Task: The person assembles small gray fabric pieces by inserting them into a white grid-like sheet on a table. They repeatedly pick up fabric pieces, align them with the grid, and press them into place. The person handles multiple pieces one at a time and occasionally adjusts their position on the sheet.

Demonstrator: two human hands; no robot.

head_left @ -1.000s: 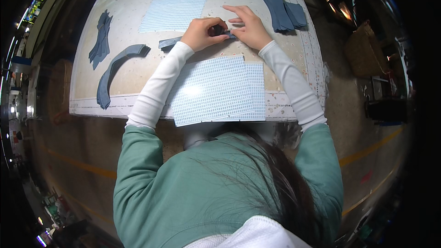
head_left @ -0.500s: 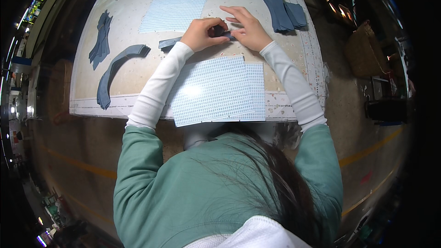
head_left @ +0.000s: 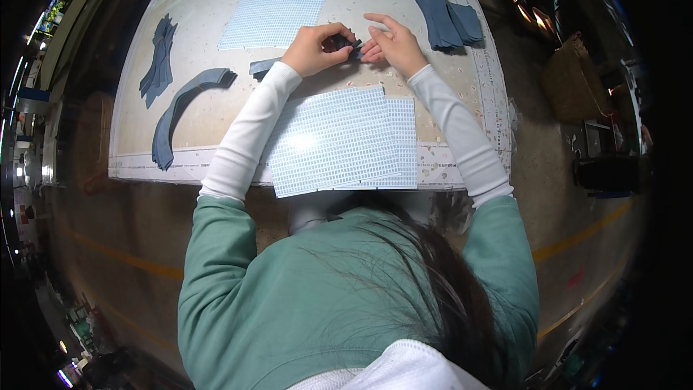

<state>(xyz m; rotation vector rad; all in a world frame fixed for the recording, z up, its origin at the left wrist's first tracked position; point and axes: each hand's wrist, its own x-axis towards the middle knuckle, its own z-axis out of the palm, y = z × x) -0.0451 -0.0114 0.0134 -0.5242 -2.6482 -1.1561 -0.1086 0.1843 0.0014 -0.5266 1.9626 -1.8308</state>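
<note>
The left hand (head_left: 314, 52) pinches a narrow blue-grey fabric-like strip bundle (head_left: 264, 67); the right hand (head_left: 394, 45), half-spread, is at its end, grip unclear. This bundle seems unfinished; whether the curved blue-grey stack (head_left: 170, 117) leftward is done, I cannot tell.

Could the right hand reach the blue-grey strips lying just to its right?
Probably yes: the right hand is close beside the blue-grey strips, and nothing appears to stand between them.
</note>
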